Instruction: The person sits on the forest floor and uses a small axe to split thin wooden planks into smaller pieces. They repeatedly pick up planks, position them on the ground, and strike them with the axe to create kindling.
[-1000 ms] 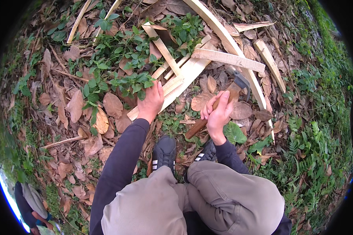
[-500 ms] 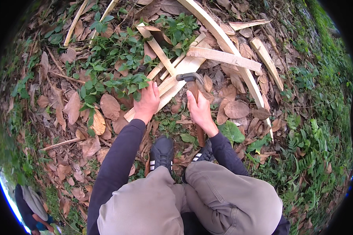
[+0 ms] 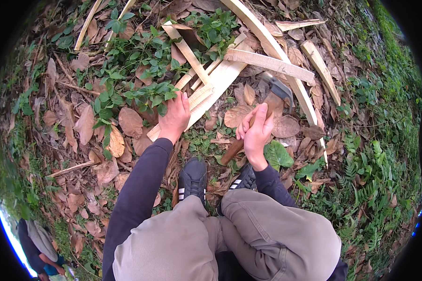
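My left hand (image 3: pixel 176 117) presses down on a pale split wooden plank (image 3: pixel 211 89) that lies on leaf litter. My right hand (image 3: pixel 257 133) is closed around the brown wooden handle of a hatchet (image 3: pixel 267 105), whose grey metal head (image 3: pixel 279 86) is raised to the right of the plank, above dry leaves. The handle's lower end sticks out below my fist toward my shoes. A thinner strip (image 3: pixel 187 51) crosses the plank at an angle.
Several more pale wood strips (image 3: pixel 272 63) and a long curved one (image 3: pixel 262 33) lie beyond the plank. Dry brown leaves and green weeds (image 3: pixel 140 89) cover the ground. My black shoes (image 3: pixel 193 177) and khaki knees fill the lower view. Another person (image 3: pixel 40 243) crouches at lower left.
The hatchet came down onto the plank half a second ago and has since swung back up and to the right. My left hand stays on the plank.
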A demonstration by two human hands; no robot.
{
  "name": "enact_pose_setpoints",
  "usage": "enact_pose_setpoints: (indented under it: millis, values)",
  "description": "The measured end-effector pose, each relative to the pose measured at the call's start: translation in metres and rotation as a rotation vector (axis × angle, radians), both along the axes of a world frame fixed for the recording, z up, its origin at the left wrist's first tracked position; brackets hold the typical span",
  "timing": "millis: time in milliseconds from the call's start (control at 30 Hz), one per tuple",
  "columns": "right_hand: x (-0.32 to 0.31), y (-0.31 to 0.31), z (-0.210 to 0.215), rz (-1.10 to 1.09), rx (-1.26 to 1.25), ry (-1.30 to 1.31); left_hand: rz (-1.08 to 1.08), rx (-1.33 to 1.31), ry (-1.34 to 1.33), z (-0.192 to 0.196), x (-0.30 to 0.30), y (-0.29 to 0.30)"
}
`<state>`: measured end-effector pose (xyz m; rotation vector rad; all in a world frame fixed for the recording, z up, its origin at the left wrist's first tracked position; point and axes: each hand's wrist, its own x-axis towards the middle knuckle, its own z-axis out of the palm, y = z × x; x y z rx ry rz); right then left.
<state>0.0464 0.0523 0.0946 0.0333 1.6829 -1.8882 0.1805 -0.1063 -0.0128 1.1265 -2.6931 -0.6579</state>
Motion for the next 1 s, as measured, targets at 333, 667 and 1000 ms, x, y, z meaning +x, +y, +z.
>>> enact_pose_setpoints:
  millis: [333,667,1000]
  values:
    - [-0.002,-0.003,0.006,-0.007,0.024,-0.012,-0.007,-0.019,0.065,-0.005,0.001,-0.001]
    - [0.001,-0.003,-0.001,0.232,0.373,0.380,0.008,-0.012,-0.030,-0.002,-0.003,0.002]
    - [0.004,0.020,-0.030,0.532,0.395,1.156,0.026,-0.023,-0.001,-0.001,-0.003,-0.001]
